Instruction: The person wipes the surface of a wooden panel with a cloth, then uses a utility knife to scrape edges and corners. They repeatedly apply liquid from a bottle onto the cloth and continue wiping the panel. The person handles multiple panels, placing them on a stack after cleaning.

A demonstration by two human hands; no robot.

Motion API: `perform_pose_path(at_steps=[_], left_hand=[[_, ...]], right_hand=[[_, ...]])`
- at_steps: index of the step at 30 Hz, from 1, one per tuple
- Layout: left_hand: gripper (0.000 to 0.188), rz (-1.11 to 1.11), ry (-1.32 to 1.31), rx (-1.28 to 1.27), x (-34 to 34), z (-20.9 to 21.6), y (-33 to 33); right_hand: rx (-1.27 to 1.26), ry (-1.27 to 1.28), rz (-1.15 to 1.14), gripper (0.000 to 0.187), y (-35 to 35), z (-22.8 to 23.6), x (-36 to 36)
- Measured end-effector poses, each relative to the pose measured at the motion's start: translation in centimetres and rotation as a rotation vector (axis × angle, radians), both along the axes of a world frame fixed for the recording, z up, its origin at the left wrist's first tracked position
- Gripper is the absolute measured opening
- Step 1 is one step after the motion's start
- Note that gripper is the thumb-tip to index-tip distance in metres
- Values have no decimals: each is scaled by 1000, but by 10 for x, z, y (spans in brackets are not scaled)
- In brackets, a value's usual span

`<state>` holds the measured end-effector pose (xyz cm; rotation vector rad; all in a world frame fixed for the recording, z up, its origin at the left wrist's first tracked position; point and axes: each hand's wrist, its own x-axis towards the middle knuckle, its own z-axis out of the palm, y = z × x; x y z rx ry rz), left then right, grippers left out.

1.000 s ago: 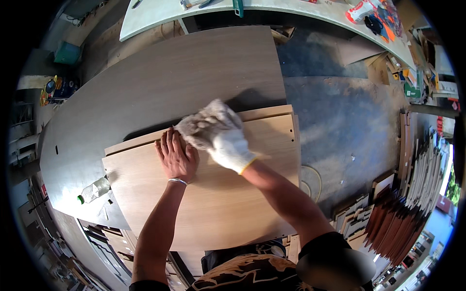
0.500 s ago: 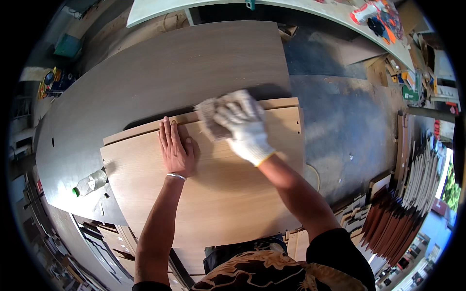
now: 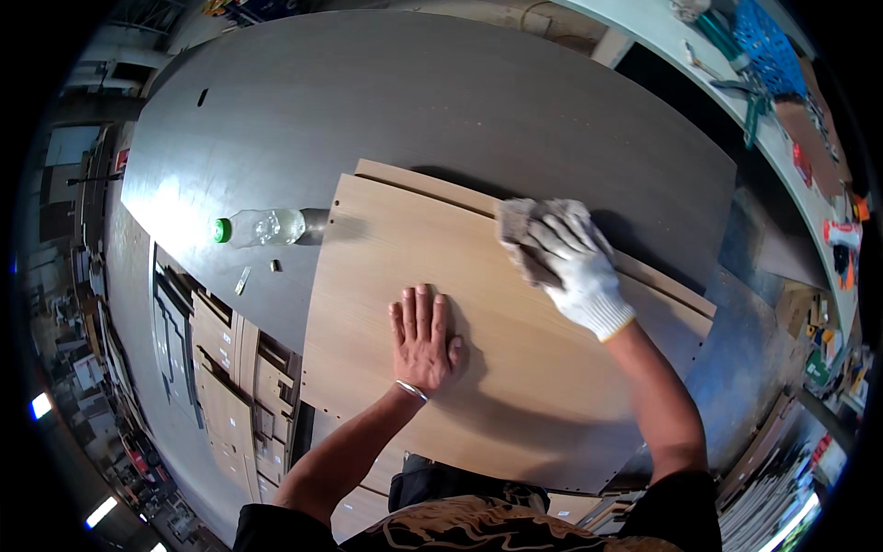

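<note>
A light wood-grain panel (image 3: pixel 432 239) lies on the dark grey worktable (image 3: pixel 395 83), with the edge of another board (image 3: pixel 423 190) showing along its far side. My left hand (image 3: pixel 423 342), bare with a silver bracelet at the wrist, rests flat on the panel, fingers stretched out. In a white knit glove, my right hand (image 3: pixel 575 267) presses a grey-brown cloth (image 3: pixel 524 235) at the panel's far edge. The gloved fingers lie over the cloth, hiding part of it. Small dark holes show near the panel's side edges.
Left of the panel, a clear plastic bottle (image 3: pixel 267 227) with a green cap lies on its side. A small flat piece (image 3: pixel 243 281) and a little metal part (image 3: pixel 275 266) are near it. A white bench (image 3: pixel 681 64) at upper right holds tools and a blue basket (image 3: pixel 771 46). Boards are stacked at lower left.
The view has turned and shifted left. My left hand has moved from the panel's far edge toward its near middle. The right hand still works the cloth along the far edge.
</note>
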<state>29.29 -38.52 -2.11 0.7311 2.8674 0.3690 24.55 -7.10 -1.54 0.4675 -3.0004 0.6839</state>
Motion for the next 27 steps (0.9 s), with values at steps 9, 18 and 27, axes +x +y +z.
perform_pose_path(at_steps=[9, 18, 27], left_hand=[[78, 5, -46, 65, 0, -4, -5], [81, -14, -117, 15, -4, 5, 2], [79, -2, -42, 44, 0, -3, -10]], right_hand=[[-87, -43, 246, 48, -203, -16, -199], [105, 31, 194, 56, -114, -16, -121], [58, -131, 197, 45, -140, -15, -140]])
